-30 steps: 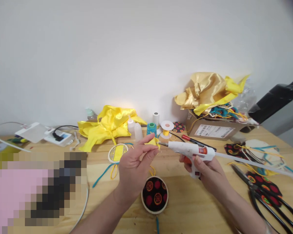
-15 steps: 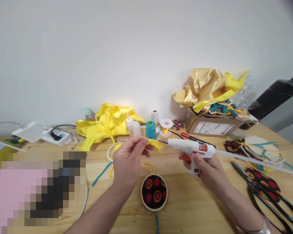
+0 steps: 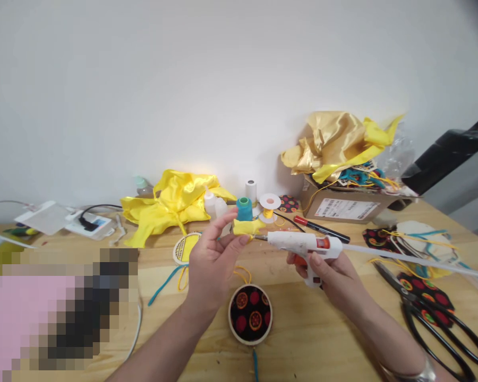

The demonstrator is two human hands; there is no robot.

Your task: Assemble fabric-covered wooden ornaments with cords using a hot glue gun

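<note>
My left hand [image 3: 217, 260] pinches a small piece of yellow fabric [image 3: 247, 227] between thumb and fingers. Wrapped round a white glue gun [image 3: 305, 244] is my right hand [image 3: 329, 273], with fingers by the orange trigger. The gun's metal nozzle points left and meets or nearly meets the fabric at my left thumb; exact contact I cannot make out. A long clear glue stick [image 3: 402, 257] sticks out of the gun's back. Below the hands lies a round hoop [image 3: 250, 314] with black, red and orange patterned cloth, a yellow loop above it and a teal cord below.
Black-handled scissors [image 3: 422, 313] and patterned cloth pieces lie at right. Behind stand a teal thread cone [image 3: 244, 209], a ribbon spool [image 3: 270, 202], white bottles and crumpled yellow satin [image 3: 175, 201]. A cardboard box [image 3: 342, 204] overflows with fabric. A red-capped marker [image 3: 322, 229] lies before it.
The yellow fabric has been turned up over my left fingers, and the left index finger has lifted. My right hand has brought the glue gun slightly left and down, nozzle closer to the thumb.
</note>
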